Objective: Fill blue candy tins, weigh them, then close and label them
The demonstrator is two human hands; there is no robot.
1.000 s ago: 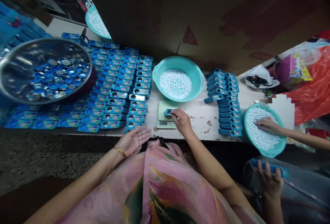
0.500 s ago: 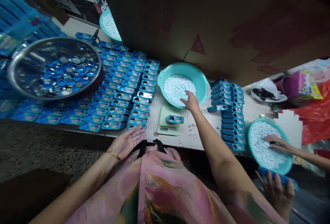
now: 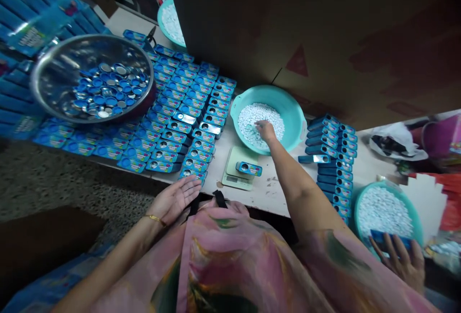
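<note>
My right hand [image 3: 265,130] reaches into a teal bowl [image 3: 292,106] and rests, fingers curled, on the small white tablets [image 3: 252,114] inside. Whether it holds any is hidden. A blue tin [image 3: 249,168] lies on a small pale green scale [image 3: 236,170] at the table's front edge. My left hand [image 3: 175,198] lies open, palm up, by the table edge near my lap. It holds nothing.
Rows of blue tins [image 3: 180,111] cover the table's left part, with a steel bowl of round lids [image 3: 91,80] behind. A stack of tins [image 3: 331,154] stands right of the scale. Another person's hand [image 3: 399,258] holds a tin over a second tablet bowl [image 3: 385,212]. A cardboard wall [image 3: 324,25] rises behind.
My right hand left the tin on the scale and reached forward into the teal bowl of tablets. The view swung left. The other person's hand left the second bowl.
</note>
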